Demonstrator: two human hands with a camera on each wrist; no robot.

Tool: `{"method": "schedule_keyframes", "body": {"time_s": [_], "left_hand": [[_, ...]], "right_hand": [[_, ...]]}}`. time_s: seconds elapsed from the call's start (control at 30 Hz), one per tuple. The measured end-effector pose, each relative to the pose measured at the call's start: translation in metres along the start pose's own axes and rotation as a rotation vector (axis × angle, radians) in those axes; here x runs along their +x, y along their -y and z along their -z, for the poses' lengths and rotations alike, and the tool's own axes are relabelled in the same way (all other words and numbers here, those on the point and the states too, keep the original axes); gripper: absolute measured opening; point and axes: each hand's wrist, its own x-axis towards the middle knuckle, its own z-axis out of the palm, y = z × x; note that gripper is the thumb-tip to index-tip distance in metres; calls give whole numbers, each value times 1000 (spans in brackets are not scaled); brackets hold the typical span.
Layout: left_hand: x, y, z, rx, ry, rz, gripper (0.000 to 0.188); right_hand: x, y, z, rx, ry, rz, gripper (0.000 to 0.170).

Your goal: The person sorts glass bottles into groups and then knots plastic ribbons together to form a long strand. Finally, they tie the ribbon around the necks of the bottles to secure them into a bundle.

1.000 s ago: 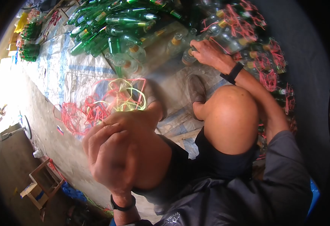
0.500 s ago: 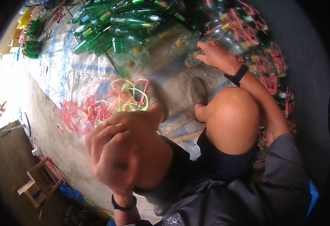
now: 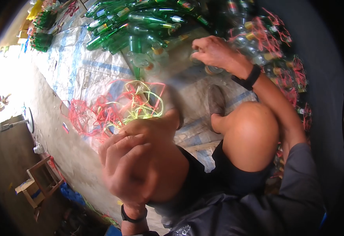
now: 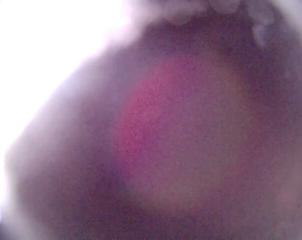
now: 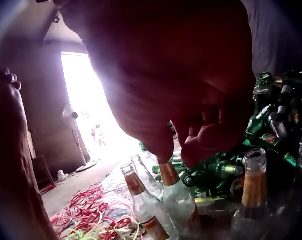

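Moving leftward across our view, our right hand [image 3: 215, 53] has left its place of half a second ago, over the glass nearest our right shoe [image 3: 216, 100]. That glass, the near bottle [image 3: 213, 70], now sits just under the wrist side of the hand, while the fingertips come over the far bottle [image 3: 196, 59], only part of which shows. We judge that the work has passed from one bottle to the other, with the near one let go. The right fingers are bent, but we cannot tell whether they grip glass or merely hang over it. The right wrist view shows them above a gold-necked bottle [image 5: 178, 202] whose mouth is hidden; a line-up there cannot prove touch. Another bottle [image 5: 254, 187] stands upright beside it, apart from the fingers, its mouth in plain sight. Our left hand [image 3: 126, 171] stays on the left knee [image 3: 171, 157], fingers loosely bent, with nothing seen in it; its wrist view is only blur. Beyond the right hand lies the green heap [image 3: 148, 21]; bottles tied with pink straps [image 3: 262, 37] line the right side, and a loose tangle [image 3: 93, 116] lies by the left leg.
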Motion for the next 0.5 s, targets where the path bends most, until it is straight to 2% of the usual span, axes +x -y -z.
{"method": "schedule_keyframes", "body": {"time_s": [0.07, 0.23, 0.27, 0.3, 0.4, 0.47, 0.5], "left_hand": [[0, 1, 1, 8, 1, -4, 34], [1, 3, 0, 4, -3, -17, 38], [1, 2, 1, -23, -3, 8, 32], [1, 1, 1, -50, -4, 33, 27], [1, -4, 0, -59, -41, 87, 28], [1, -5, 3, -55, -29, 96, 28], [0, -4, 3, -53, -21, 106, 29]], "right_hand": [[19, 7, -22, 104, -32, 235, 30], [60, 48, -66, 86, 28, 384, 45], [65, 54, -77, 71, 55, 414, 51], [68, 61, -86, 76, 52, 416, 51], [72, 69, -119, -22, 18, 512, 53], [76, 66, -148, -79, -179, 617, 46], [75, 68, -148, -80, -179, 616, 46]]}}
